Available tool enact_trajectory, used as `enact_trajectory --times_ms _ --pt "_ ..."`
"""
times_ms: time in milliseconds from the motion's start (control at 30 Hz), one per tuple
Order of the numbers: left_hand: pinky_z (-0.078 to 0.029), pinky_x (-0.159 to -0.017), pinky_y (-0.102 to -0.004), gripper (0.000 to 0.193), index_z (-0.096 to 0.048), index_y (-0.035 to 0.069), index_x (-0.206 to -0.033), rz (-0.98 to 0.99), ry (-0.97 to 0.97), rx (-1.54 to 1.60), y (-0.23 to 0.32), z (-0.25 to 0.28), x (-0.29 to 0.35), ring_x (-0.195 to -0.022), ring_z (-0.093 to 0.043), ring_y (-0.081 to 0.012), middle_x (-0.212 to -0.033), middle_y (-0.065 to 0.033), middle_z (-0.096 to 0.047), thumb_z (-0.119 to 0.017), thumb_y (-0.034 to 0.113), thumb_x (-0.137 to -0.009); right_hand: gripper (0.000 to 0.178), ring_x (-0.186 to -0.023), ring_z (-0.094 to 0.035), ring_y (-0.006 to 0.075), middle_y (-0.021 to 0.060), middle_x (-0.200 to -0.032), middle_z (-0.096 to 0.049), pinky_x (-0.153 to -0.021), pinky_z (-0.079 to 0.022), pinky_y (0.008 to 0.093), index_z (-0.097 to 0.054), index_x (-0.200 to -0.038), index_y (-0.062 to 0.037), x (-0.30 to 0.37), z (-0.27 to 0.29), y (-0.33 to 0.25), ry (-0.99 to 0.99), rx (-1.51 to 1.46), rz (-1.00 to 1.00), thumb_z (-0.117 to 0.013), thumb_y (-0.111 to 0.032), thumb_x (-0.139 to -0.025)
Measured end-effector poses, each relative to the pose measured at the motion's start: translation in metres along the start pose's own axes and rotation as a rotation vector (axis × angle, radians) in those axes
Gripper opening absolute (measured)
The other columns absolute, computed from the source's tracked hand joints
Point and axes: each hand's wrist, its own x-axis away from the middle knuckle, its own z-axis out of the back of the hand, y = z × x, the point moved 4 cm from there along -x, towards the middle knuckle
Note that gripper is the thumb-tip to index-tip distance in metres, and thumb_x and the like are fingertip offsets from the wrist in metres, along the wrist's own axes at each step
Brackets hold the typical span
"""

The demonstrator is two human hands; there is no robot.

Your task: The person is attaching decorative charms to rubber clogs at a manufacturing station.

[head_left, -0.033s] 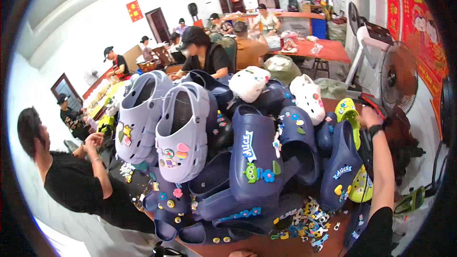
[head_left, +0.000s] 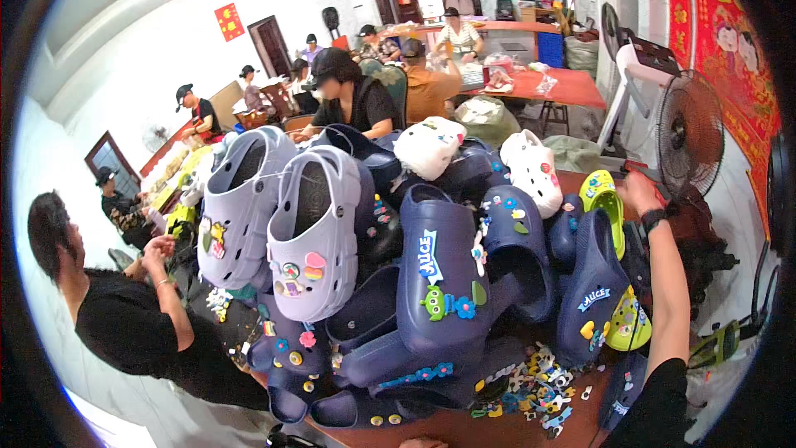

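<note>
Change: the right hand [head_left: 638, 192] sits slightly farther up, past the upper lime clog [head_left: 602, 191], than in the preceding picture; the view is shifted a little, and the clogs keep their arrangement.
Meaning: the shift appears too small to alter the work; no clog or charm seems displaced.
Right fingers: beside the upper lime clog, on its right; spread and contents cannot be told at this angle.
Left hand: only a sliver of what appears to be the left hand [head_left: 423, 443] shows at the lower edge; its fingers and any held item cannot be told.
Upper lime clog: at the right of the pile; yellow-green, tilted, with coloured charms at the toe.
Lower lime clog [head_left: 623, 333]: partly hidden behind a navy clog [head_left: 587, 282]; yellow-green, perforated, charms fitted.
Navy clog: leaning, toe down; lettered badge and yellow heart charms on its upper.
Lilac clogs [head_left: 322, 282]: left part of the pile; thick-walled, perforated, charms on the toes.
Loose charms [head_left: 539, 390]: multicoloured heap on the reddish bench [head_left: 497, 437], near its front edge.
</note>
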Motion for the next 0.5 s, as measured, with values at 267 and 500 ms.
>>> enact_trajectory --times_ms 267,500 --pt "-0.049 -0.059 -0.0358 0.012 -0.068 0.003 -0.085 0.043 0.04 0.091 -0.005 -0.008 -0.001 -0.067 -0.063 -0.0288 -0.075 -0.0145 -0.064 -0.068 0.013 -0.079 0.049 -0.088 -0.062 0.0244 0.0186 -0.1 -0.063 -0.077 -0.049 0.0355 -0.057 -0.11 0.0016 -0.015 0.079 -0.207 -0.106 -0.679 0.71 -0.062 -0.04 -0.084" --pt "-0.049 -0.062 -0.0355 0.012 -0.068 0.005 -0.088 -0.028 0.026 0.184 -0.007 -0.002 0.004 -0.069 -0.062 -0.0271 -0.078 -0.0124 -0.064 -0.069 0.011 -0.078 0.089 -0.114 -0.05 0.0294 0.0262 -0.13 -0.046 -0.095 -0.041 0.0354 -0.036 -0.132 0.0092 -0.051 0.034 -0.342 -0.19 -0.707 0.602 -0.056 -0.061 -0.082"
